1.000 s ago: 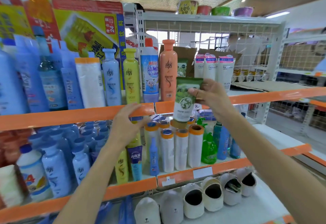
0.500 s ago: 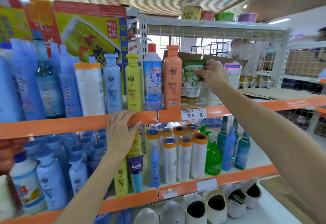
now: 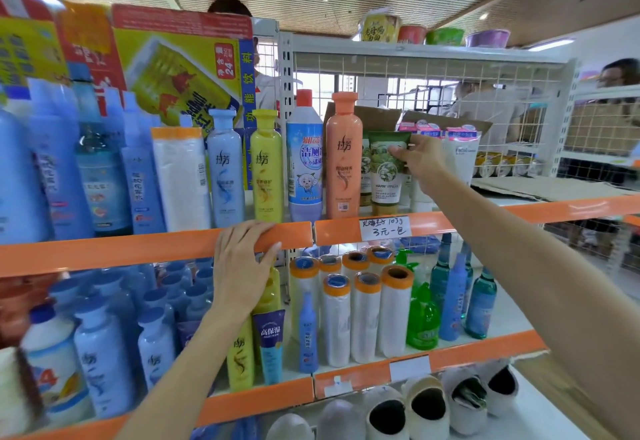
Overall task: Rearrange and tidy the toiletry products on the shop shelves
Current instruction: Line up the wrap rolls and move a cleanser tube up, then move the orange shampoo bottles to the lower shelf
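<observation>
- Green squeeze tube with the white lower half [image 3: 385, 176]: standing cap-down on the upper orange-edged shelf [image 3: 536, 207], just beside the tall orange bottle [image 3: 343, 159]; my right hand [image 3: 424, 162] pinches its top to steady it.
- Left hand [image 3: 239, 266] lies flat over the shelf lip, gripping nothing, just bracing me.

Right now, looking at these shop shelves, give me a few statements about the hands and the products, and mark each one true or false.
1. The right hand grips the top of a green Warm Vanilla tube. True.
2. The left hand is lifting the yellow shampoo bottle. False: it rests on the orange shelf edge, holding nothing.
3. The green tube stands just right of the tall orange bottle. True.
4. The handwritten price label sits below the blue bottles on the far left. False: it sits below the green tube.
5. The white rolls with orange caps stand on the lower shelf. True.
</observation>
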